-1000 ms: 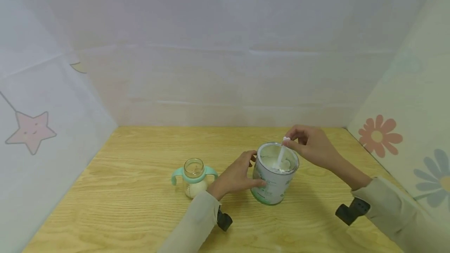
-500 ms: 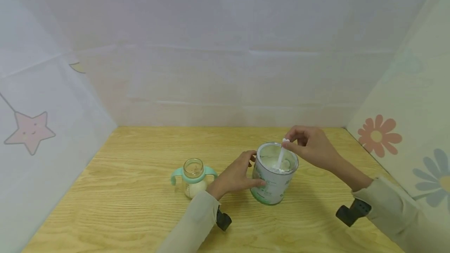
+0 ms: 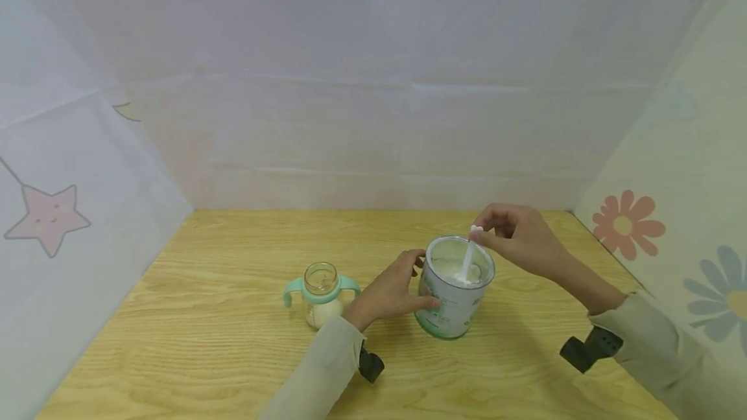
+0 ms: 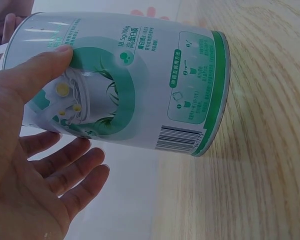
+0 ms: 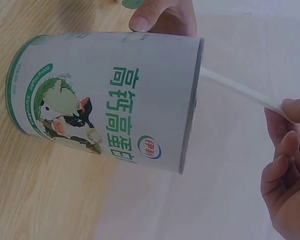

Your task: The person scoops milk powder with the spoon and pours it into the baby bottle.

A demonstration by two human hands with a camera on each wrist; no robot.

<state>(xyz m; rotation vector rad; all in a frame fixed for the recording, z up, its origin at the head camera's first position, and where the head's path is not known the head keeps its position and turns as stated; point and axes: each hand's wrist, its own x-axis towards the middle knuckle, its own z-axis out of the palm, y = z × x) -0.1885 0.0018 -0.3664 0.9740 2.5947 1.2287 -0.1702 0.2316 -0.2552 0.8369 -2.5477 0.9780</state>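
A white and green milk powder can (image 3: 452,313) stands without its lid on the table, pale powder inside. My left hand (image 3: 391,291) holds its left side, thumb across the front and fingers round the back; the left wrist view shows the thumb and fingertips against the printed can wall (image 4: 155,75). Above the rim, my right hand (image 3: 522,238) pinches the top of a long white scoop handle (image 3: 467,261) between thumb and finger. The scoop's lower end is down in the powder, its bowl hard to make out. In the right wrist view the handle (image 5: 240,90) slants out of the can mouth.
Left of the can stands an uncapped baby bottle (image 3: 322,297) with mint-green handles and pale contents, partly behind my left wrist. The wooden table (image 3: 222,290) is bounded by white cloth walls (image 3: 373,148) at the back and sides.
My right hand and the scoop handle have risen very slightly. The left hand keeps its hold, and the can and bottle stay in place.
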